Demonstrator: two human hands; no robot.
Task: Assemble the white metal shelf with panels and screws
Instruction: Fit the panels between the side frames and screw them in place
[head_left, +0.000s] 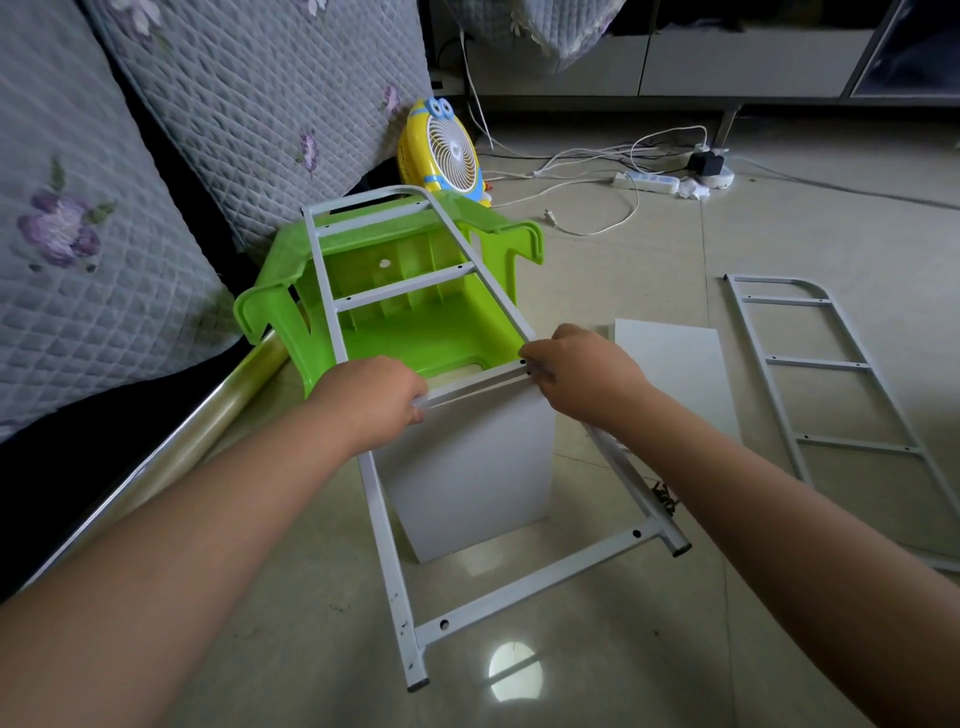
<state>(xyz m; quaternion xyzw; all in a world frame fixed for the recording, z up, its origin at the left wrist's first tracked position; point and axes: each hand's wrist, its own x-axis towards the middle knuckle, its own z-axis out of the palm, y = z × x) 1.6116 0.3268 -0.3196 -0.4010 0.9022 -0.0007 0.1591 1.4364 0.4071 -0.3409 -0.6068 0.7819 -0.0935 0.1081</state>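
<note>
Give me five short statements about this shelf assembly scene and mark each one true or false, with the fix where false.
1. Both hands, left hand and right hand, hold the ends of one rung of the white side frame. True.
2. The frame's far end rests on a red stool. False: the stool is green and lies overturned.
3. A white panel stands under the held rung. True.
4. The second side frame leans against the sofa. False: it lies flat on the floor at right.
5. A yellow fan stands behind the stool. True.
</note>
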